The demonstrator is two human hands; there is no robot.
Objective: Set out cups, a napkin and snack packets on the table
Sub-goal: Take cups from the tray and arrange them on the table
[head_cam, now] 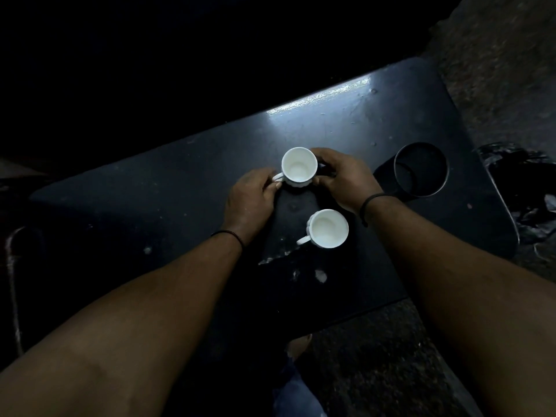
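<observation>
Pretty dark shot, but here's what was visible. Two small white cups stood upright on a dark, scuffed worktop, both empty as far as I could see inside them. The far cup sat near the middle of the worktop with its handle pointing to the person's left. The left hand was at that handle, fingers curled in and pinching it. The right hand was wrapped round the opposite side of the same cup, fingers bent against its wall, so both hands were grasping that one cup.

The near cup stood closer to the person, a bit to the right of the far one and apart from it, handle also pointing left and toward the person. Nobody was touching it; it sat between the two forearms.

Each wrist had a thin dark band: left wrist band, right wrist band.

Off to the right, the worktop had a round cup-holder recess with a dark ring rim. Past the worktop's right edge there was a crumpled black plastic bag on the rough floor.
</observation>
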